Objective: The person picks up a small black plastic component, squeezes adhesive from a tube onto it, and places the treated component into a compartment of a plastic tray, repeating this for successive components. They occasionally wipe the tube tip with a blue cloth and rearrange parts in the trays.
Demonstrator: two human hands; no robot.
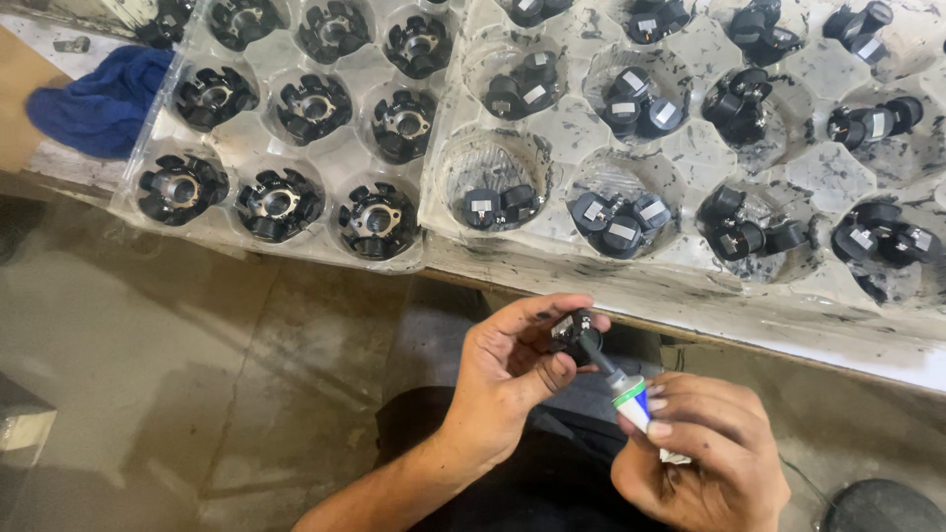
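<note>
My left hand (507, 369) pinches a small black part (570, 332) between thumb and fingertips, below the bench edge. My right hand (702, 453) grips a small white tube (636, 402) with a green and blue band; its thin dark nozzle touches the black part. On the bench above, a clear plastic tray (690, 148) holds small black parts with silver faces, two or three per cup. To its left another clear tray (256, 148) carries round black assemblies with metal centres, one per cup.
A blue cloth (99, 99) lies at the bench's left end beside the left tray. The bench's front edge (749, 340) runs just above my hands. Below is a stained concrete floor (197, 374), with a dark round object (882, 507) at the lower right.
</note>
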